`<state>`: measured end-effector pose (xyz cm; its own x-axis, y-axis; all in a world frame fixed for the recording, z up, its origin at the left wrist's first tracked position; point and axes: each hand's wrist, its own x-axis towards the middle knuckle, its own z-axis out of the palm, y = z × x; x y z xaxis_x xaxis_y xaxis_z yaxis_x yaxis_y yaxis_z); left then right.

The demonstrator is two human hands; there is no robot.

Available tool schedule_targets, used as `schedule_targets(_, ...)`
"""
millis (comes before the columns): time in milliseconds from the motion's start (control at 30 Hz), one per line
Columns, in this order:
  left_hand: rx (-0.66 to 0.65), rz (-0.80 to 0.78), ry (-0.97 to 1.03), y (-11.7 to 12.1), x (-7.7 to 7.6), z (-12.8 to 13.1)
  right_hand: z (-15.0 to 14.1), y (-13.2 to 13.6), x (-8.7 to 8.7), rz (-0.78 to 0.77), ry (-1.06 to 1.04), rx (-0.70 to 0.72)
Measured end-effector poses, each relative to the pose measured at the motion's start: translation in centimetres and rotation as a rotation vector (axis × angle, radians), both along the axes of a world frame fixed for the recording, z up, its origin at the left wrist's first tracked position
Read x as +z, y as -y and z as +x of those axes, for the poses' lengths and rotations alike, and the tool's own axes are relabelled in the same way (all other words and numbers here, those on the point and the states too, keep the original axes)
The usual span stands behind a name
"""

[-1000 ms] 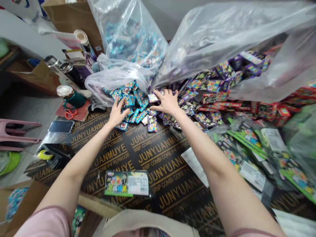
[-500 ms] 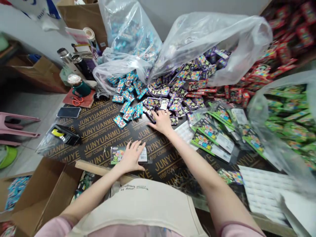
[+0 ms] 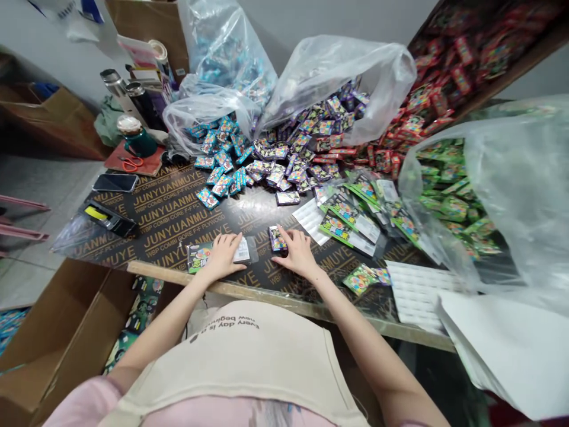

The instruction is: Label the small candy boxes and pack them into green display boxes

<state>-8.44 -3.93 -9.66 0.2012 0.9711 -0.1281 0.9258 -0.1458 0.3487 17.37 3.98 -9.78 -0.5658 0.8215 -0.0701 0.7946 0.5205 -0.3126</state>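
My left hand [image 3: 223, 254] lies flat, fingers apart, on a clear-sleeved green card pack [image 3: 199, 257] near the front edge of the dark plywood table [image 3: 178, 216]. My right hand [image 3: 297, 252] rests beside it, fingers curled around a small purple packet [image 3: 276, 238] on the table. Farther back lie a heap of small blue packets [image 3: 217, 169] and a heap of purple packets [image 3: 293, 160], both spilling from clear plastic bags [image 3: 338, 77].
Green card packs [image 3: 351, 216] and white sheets [image 3: 418, 290] lie at the right, with red packets [image 3: 427, 112] behind. At the left stand a phone [image 3: 114, 182], a tape dispenser [image 3: 106, 216], a green mug [image 3: 136, 137] and flasks [image 3: 128, 98]. An open cardboard box [image 3: 57, 332] sits on the floor.
Both hands drew back from the far packet heaps to the table's front edge. The left hand came down on the green card pack; the right brought a purple packet along.
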Motion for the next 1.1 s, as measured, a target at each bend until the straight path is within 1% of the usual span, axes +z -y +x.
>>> schedule_targets(67, -0.012, 0.006, -0.02, 0.0, 0.1, 0.1, 0.9, -1.1, -0.2, -0.079, -0.092, 0.056)
schedule_targets(167, -0.037, 0.009, -0.05, -0.1, 0.4, 0.0, 1.4, -3.0, -0.5, -0.217, -0.214, 0.13)
schedule_targets(233, -0.057, 0.004, -0.069, -0.1, 0.5, -0.1, 1.3, -3.4, -0.7, -0.244, -0.325, 0.138)
schedule_targets(300, -0.065, 0.002, -0.077, -0.1, 0.7, -0.4, 1.0, -3.0, -0.8, -0.258, -0.472, 0.107)
schedule_targets(367, -0.055, 0.01, -0.066, -0.2, 0.9, -0.6, 0.7, -2.0, -0.8, -0.308, -0.613, 0.025)
schedule_targets(433, -0.037, 0.018, -0.039, -0.4, 1.3, -0.6, 0.5, -0.8, -0.8, -0.386, -0.719, -0.069)
schedule_targets(500, -0.006, 0.026, 0.021, -0.6, 1.8, 0.0, 0.3, 0.2, -0.6, -0.489, -0.841, -0.132)
schedule_targets(533, 0.026, 0.03, 0.085, -0.6, 2.2, 0.5, 0.1, 0.6, -0.5, -0.547, -0.914, -0.15)
schedule_targets(567, 0.07, 0.026, 0.189, -0.7, 2.6, 1.3, -0.1, 1.1, -0.4, -0.6, -0.989, -0.162)
schedule_targets(600, 0.128, -0.003, 0.344, -0.7, 3.0, 2.2, -0.4, 1.6, -0.2, -0.64, -1.056, -0.168)
schedule_targets(633, 0.195, -0.074, 0.545, -0.7, 3.3, 3.2, -0.8, 2.2, 0.0, -0.664, -1.108, -0.163)
schedule_targets(667, 0.263, -0.19, 0.778, -0.7, 3.6, 4.3, -1.3, 2.7, 0.2, -0.677, -1.143, -0.144)
schedule_targets(733, 0.405, -0.488, 1.229, -0.8, 4.0, 6.3, -2.0, 3.7, 0.5, -0.685, -1.182, -0.074)
schedule_targets(767, 0.474, -0.613, 1.402, -0.9, 4.1, 7.1, -2.2, 4.1, 0.7, -0.675, -1.187, -0.035)
schedule_targets(800, 0.538, -0.691, 1.521, -1.0, 4.2, 7.6, -2.2, 4.4, 0.8, -0.644, -1.177, -0.003)
schedule_targets(833, 0.597, -0.711, 1.589, -1.1, 4.1, 7.9, -2.1, 4.6, 0.9, -0.59, -1.15, 0.014)
schedule_targets(867, 0.654, -0.685, 1.615, -1.1, 4.1, 8.0, -1.8, 4.6, 1.0, -0.515, -1.104, 0.016)
schedule_targets(933, 0.734, -0.577, 1.595, -1.1, 3.8, 7.9, -1.1, 4.5, 1.5, -0.335, -0.966, 0.013)
schedule_targets(1000, 0.765, -0.486, 1.535, -1.0, 3.5, 7.6, -0.6, 4.1, 2.2, -0.174, -0.81, 0.057)
schedule_targets(1033, 0.757, -0.46, 1.502, -0.9, 3.4, 7.4, -0.5, 3.9, 2.5, -0.107, -0.742, 0.094)
schedule_targets(1100, 0.693, -0.421, 1.403, -0.8, 3.1, 6.7, -0.7, 3.6, 3.0, 0.005, -0.642, 0.152)
